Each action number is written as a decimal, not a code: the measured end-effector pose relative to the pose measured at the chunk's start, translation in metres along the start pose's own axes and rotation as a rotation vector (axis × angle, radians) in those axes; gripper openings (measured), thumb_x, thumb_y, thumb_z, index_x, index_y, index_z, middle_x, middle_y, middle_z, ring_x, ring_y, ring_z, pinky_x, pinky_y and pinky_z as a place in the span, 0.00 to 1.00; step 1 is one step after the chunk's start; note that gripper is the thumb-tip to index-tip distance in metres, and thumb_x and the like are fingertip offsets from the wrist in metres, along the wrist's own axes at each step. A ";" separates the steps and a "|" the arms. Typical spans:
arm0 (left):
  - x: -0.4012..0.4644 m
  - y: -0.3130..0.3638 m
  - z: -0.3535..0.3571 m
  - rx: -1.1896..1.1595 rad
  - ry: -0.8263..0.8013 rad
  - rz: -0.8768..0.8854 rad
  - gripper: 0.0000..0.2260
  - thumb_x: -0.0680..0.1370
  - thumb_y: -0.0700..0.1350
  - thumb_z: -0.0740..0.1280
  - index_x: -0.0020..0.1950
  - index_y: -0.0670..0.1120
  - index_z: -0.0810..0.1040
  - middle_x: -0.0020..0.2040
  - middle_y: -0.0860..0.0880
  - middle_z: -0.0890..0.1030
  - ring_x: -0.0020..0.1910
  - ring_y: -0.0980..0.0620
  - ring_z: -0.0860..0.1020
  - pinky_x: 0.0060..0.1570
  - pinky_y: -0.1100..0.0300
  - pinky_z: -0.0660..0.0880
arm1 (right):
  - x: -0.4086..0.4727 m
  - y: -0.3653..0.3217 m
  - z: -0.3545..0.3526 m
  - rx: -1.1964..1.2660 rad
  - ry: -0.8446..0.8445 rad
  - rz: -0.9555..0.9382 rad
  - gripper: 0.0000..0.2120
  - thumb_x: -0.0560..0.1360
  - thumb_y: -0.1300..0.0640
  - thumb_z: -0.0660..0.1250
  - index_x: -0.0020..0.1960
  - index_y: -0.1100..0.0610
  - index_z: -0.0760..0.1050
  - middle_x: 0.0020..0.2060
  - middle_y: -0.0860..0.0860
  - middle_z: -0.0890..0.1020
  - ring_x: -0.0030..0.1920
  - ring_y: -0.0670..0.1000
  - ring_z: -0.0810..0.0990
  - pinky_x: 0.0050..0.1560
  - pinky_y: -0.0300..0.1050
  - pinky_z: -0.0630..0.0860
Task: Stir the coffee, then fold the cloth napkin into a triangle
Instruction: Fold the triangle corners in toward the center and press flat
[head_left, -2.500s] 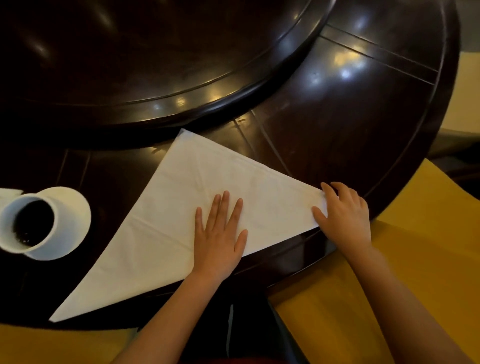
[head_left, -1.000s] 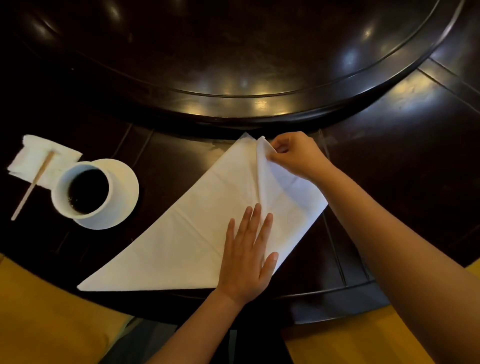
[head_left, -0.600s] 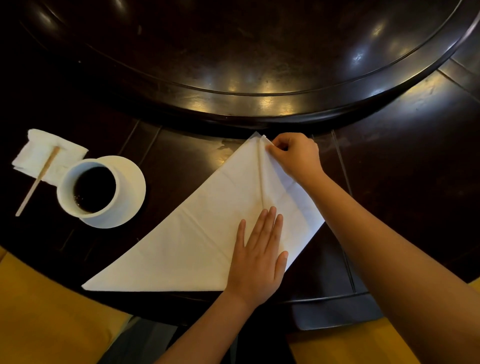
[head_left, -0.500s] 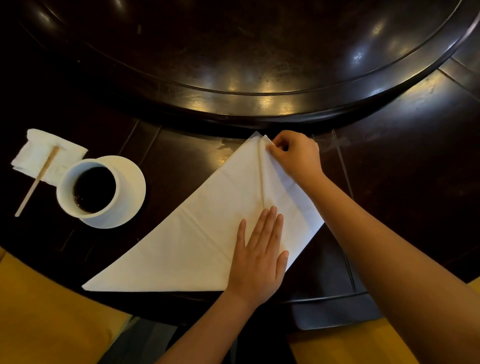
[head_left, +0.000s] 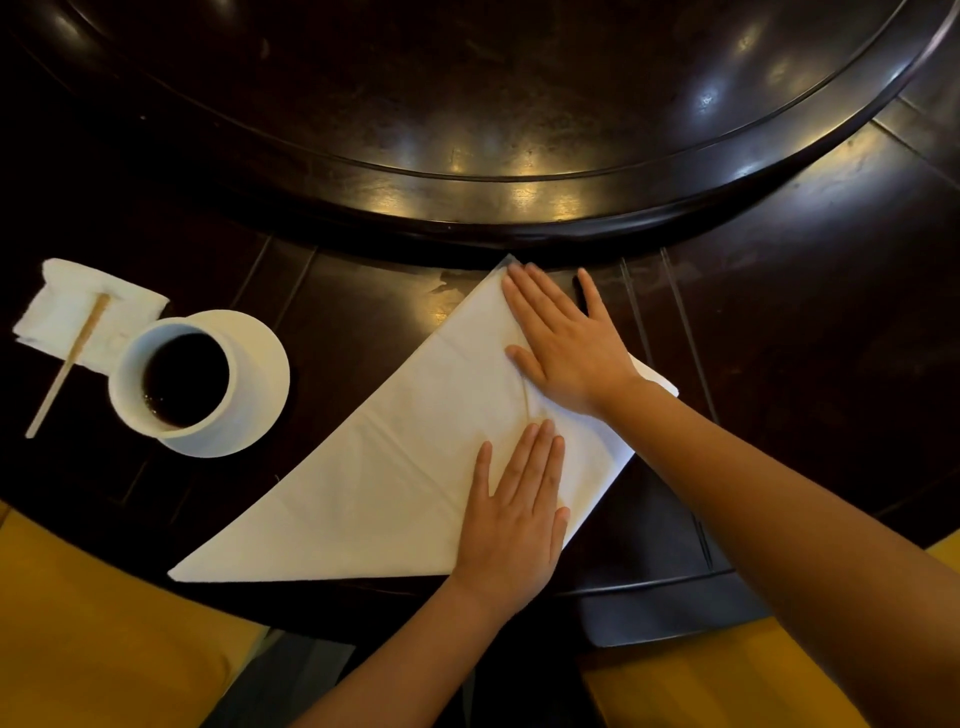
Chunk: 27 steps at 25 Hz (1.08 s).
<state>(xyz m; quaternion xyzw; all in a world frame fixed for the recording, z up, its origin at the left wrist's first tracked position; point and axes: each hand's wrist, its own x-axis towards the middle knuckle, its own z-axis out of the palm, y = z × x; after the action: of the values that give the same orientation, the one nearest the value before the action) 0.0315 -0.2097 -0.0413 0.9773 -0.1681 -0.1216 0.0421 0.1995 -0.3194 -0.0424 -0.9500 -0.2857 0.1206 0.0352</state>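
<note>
Tabletop (head_left: 779, 364) of dark wood carries our white cloth napkin (head_left: 395, 467), folded and lying flat near its edge. Our right hand (head_left: 566, 343) and left hand (head_left: 514, 514) press it, each grip flat with fingers straight. Left of it stands our coffee cup (head_left: 176, 384).

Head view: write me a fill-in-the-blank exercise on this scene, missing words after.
1. Both hands, the left hand and the right hand, press flat on the white ____.
2. The coffee cup stands on a white ____.
3. The wooden stirrer lies partly on a small folded ____.

Missing words: napkin; saucer; tissue
</note>
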 end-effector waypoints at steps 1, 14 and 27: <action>-0.007 -0.001 0.002 -0.003 -0.003 0.015 0.35 0.74 0.60 0.63 0.74 0.42 0.57 0.74 0.43 0.61 0.73 0.44 0.57 0.67 0.40 0.57 | 0.004 -0.001 0.000 -0.002 0.013 0.037 0.30 0.78 0.40 0.41 0.75 0.53 0.41 0.77 0.51 0.47 0.75 0.48 0.40 0.71 0.57 0.33; -0.029 -0.011 0.004 -0.104 0.003 0.081 0.30 0.77 0.56 0.51 0.74 0.41 0.56 0.75 0.43 0.58 0.74 0.45 0.57 0.68 0.36 0.53 | -0.120 -0.035 0.025 0.052 0.044 -0.022 0.31 0.79 0.41 0.45 0.76 0.57 0.45 0.76 0.53 0.48 0.76 0.52 0.44 0.74 0.56 0.38; -0.031 -0.022 0.004 -0.134 -0.027 0.126 0.33 0.75 0.59 0.56 0.77 0.48 0.50 0.77 0.47 0.51 0.76 0.49 0.48 0.71 0.44 0.44 | -0.105 0.041 0.015 -0.098 -0.104 -0.125 0.40 0.71 0.27 0.48 0.75 0.45 0.41 0.76 0.55 0.43 0.75 0.53 0.38 0.72 0.54 0.37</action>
<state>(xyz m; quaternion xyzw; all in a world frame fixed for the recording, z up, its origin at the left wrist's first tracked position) 0.0086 -0.1789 -0.0411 0.9581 -0.2212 -0.1427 0.1126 0.1328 -0.4110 -0.0408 -0.9234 -0.3513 0.1533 -0.0190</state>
